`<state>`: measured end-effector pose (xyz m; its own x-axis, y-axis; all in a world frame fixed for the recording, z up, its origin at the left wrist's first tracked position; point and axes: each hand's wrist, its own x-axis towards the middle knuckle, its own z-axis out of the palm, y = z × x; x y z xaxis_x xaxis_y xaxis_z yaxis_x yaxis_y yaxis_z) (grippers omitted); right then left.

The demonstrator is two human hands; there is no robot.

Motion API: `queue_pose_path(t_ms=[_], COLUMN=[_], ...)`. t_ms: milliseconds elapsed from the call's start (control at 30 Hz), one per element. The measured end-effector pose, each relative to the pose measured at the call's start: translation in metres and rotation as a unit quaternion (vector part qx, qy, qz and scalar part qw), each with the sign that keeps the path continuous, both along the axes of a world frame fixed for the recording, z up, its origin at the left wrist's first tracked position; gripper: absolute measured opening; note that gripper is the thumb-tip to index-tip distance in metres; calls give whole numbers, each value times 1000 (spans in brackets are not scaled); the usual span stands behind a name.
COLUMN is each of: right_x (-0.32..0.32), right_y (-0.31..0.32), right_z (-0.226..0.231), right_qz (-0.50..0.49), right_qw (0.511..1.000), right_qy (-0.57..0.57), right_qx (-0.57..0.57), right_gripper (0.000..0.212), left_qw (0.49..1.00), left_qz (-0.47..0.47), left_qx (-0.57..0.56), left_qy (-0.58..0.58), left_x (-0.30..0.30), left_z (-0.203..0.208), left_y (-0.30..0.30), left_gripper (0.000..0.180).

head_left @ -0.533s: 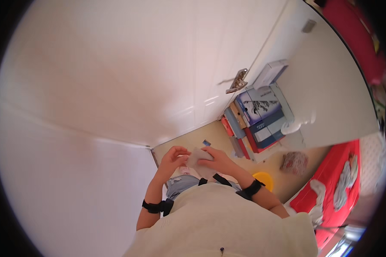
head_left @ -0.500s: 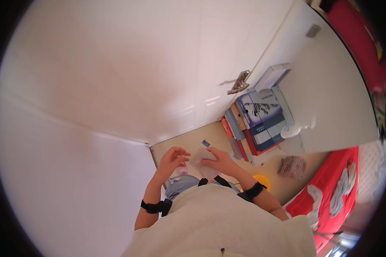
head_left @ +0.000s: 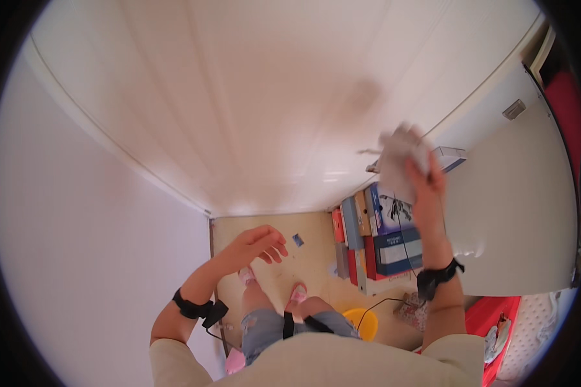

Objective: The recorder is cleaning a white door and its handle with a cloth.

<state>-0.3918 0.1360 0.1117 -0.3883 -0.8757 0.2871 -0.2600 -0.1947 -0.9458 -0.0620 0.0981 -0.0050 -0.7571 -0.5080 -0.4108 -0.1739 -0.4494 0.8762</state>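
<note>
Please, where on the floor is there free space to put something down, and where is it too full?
The tan floor is bare between the white door and the feet, from the left wall to the stacked boxes; only a small blue scrap lies there, beside the empty left hand. It is crowded right of the feet: boxes, yellow bowl, cable. The right hand holds a white cloth at the door.

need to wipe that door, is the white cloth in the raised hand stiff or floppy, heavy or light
Probably floppy: the white cloth bunches and folds in the right hand rather than holding a flat shape. Likely light too, since it is held up near the door by one hand alone. Its blur hides the texture.
</note>
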Motion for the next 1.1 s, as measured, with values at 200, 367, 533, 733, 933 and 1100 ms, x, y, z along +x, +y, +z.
queue_pose_path(t_ms=[200,367,533,733,933,1100], right_x=[20,45,60,61,49,41], right_y=[-141,-195,-190,-178,-166,-158], right_z=[83,57,-40,-185,-338,-451], right_qz=[-163,-195,-188,-118,-26,76], right_qw=[778,644,615,637,702,707], right_qy=[402,562,631,632,648,654], right_qx=[-455,-482,-435,-427,-294,-259], right_gripper=[47,46,48,47,53,55], left_qw=[988,971,974,962,974,993], left_qz=[-149,-221,-205,-237,-199,-100], left_qx=[-36,-79,-87,-133,-109,-55], left_qy=[-15,32,33,29,11,-11], left_x=[-72,-90,-95,-91,-70,-37], left_z=[-164,-265,-359,-443,-499,-534], left_y=[-25,-64,-95,-102,-89,-70], left_gripper=[29,31,34,38,39,36])
